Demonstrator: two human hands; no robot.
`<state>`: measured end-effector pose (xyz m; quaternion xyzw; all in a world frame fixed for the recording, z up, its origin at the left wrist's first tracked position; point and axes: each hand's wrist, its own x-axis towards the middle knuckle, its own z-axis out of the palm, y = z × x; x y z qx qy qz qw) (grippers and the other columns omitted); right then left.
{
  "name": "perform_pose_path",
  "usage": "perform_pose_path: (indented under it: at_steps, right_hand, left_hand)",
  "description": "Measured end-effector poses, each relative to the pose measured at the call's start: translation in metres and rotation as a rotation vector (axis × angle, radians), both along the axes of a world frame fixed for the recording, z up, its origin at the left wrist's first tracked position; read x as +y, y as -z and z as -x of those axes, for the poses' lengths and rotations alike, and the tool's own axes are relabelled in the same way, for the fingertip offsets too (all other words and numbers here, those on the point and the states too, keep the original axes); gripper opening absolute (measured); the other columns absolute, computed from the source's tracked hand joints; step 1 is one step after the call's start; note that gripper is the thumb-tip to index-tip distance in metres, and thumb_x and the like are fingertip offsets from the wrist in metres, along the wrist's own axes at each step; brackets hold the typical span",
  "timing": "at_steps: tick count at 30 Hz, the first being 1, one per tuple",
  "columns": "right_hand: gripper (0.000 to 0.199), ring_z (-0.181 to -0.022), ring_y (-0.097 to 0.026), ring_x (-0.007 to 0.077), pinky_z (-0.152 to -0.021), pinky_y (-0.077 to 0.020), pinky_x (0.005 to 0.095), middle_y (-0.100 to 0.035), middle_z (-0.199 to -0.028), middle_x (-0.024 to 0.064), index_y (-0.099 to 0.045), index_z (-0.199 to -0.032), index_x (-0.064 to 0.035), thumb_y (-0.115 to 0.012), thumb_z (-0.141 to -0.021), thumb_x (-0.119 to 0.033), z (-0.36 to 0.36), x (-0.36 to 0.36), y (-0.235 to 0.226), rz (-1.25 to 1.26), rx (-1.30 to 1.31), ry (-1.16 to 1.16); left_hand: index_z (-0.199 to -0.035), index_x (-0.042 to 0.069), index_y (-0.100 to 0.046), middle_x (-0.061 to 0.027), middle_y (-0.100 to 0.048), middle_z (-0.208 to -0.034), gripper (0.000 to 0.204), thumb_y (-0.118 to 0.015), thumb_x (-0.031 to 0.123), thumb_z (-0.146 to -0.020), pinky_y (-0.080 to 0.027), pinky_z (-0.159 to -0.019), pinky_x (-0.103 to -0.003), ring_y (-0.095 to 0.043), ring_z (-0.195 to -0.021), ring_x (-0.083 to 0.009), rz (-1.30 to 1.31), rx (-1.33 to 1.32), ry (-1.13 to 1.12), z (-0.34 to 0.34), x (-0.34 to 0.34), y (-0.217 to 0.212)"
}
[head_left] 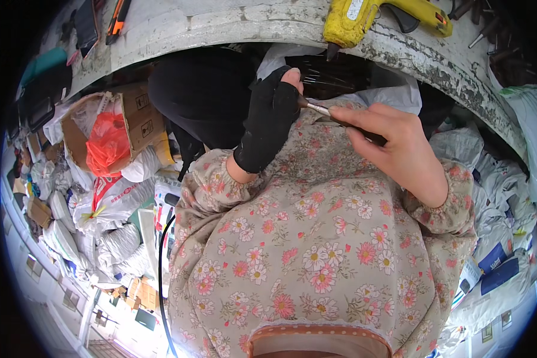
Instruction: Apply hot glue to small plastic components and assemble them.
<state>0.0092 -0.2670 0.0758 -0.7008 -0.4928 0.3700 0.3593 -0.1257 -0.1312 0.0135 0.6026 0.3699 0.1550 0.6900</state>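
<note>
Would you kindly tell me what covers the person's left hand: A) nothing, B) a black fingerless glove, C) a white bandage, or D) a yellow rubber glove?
B: the left hand wears a black fingerless glove with bare fingertips showing, while the right hand is bare and holds a thin dark tool.

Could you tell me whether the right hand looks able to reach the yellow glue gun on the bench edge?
Probably yes: the glue gun lies in the open above the right hand, nothing between, though that hand already holds a thin tool.
</note>
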Motion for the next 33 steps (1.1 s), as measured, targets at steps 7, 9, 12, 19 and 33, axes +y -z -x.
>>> perform_pose_path:
  at_steps: [7, 9, 12, 19, 33]
  right_hand:
    - [0.029, -0.066, -0.061, 0.0235, -0.060, -0.0478, 0.0292, -0.064, -0.082, 0.0127, -0.063, -0.105, -0.0056, -0.062, -0.076, -0.004, -0.014, 0.003, 0.014, 0.090, 0.119, -0.020]
    - [0.030, -0.068, -0.062, 0.0220, -0.062, -0.0484, 0.0279, -0.065, -0.084, 0.0132, -0.063, -0.105, -0.0051, -0.062, -0.076, -0.004, -0.017, 0.001, 0.018, 0.190, 0.222, -0.004]
    - [0.028, -0.066, -0.062, 0.0117, -0.061, -0.0469, 0.0239, -0.065, -0.082, 0.0124, -0.062, -0.108, -0.0044, -0.061, -0.080, -0.007, -0.017, -0.001, 0.031, 0.230, 0.414, 0.044]
    - [0.030, -0.079, -0.063, 0.0275, -0.071, -0.0483, 0.0338, -0.064, -0.092, 0.0164, -0.062, -0.109, -0.0103, -0.061, -0.080, -0.018, -0.015, 0.016, 0.166, 0.266, -0.029, 0.046]
    - [0.025, -0.077, -0.059, 0.0141, -0.068, -0.0462, 0.0259, -0.065, -0.087, 0.0089, -0.065, -0.101, -0.0071, -0.061, -0.076, -0.005, -0.081, 0.001, 0.014, 0.144, 0.069, 0.048]
  left_hand:
    - [-0.091, 0.003, -0.060, -0.0036, -0.054, -0.073, 0.011, -0.062, 0.009, -0.082, -0.038, -0.056, -0.023, -0.049, -0.064, -0.0101, -0.231, 0.030, 0.316, 0.018, 0.012, 0.008]
    - [-0.091, 0.003, -0.060, -0.0054, -0.056, -0.078, 0.015, -0.066, 0.008, -0.078, -0.039, -0.057, -0.024, -0.052, -0.066, -0.0124, -0.003, 0.060, 0.399, 0.020, 0.017, 0.010]
    - [-0.090, 0.005, -0.061, -0.0074, -0.060, -0.085, 0.022, -0.071, 0.009, -0.071, -0.042, -0.061, -0.027, -0.057, -0.073, -0.0191, -0.453, -0.180, 0.452, 0.017, 0.018, 0.024]
    - [-0.080, 0.011, -0.063, -0.0041, -0.060, -0.086, 0.014, -0.070, 0.012, -0.067, -0.046, -0.064, -0.036, -0.058, -0.079, -0.0245, -1.062, -0.146, 0.259, -0.011, 0.021, 0.007]
    - [-0.106, 0.011, -0.061, -0.0076, -0.064, -0.099, 0.031, -0.061, 0.010, -0.075, -0.047, -0.077, -0.033, -0.061, -0.089, -0.0241, -1.221, 0.045, 0.267, -0.129, 0.121, 0.009]
